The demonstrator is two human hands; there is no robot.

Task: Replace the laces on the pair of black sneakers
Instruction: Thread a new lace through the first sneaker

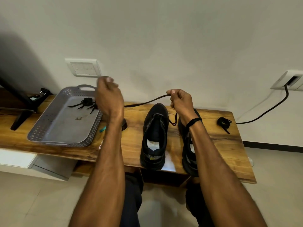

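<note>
Here, a person seated at a wooden bench (221, 148) reaches both bare arms forward. Far to the left of the left hand stands a grey perforated basket (35, 131) with a loose bundle of black laces (87, 101) lying in it. The left hand (109, 95) is raised over the basket's right edge with its fingers curled. A black lace (147, 101) runs towards it and disappears behind the wrist, so I cannot tell whether this hand grips the lace. Between the two hands and just below them, one black sneaker (155, 128) stands upright with its toe pointing away and its tongue mostly bare. The lace sags across the gap above it. The right hand (182, 102) pinches the lace between thumb and forefinger, and a short length drops from this hand to the sneaker's upper eyelets. Under the right forearm stands the second sneaker (188, 161), largely hidden. Well to the right of the right hand, a coiled lace (223, 122) rests on the bench. The lace looks light, soft and limp, so it probably needs gentle tension from both ends. It is best held near its stiff tip for threading. The sneaker seems stable enough to stand unaided, though steadying it at the heel or collar would help when pulling.
</note>
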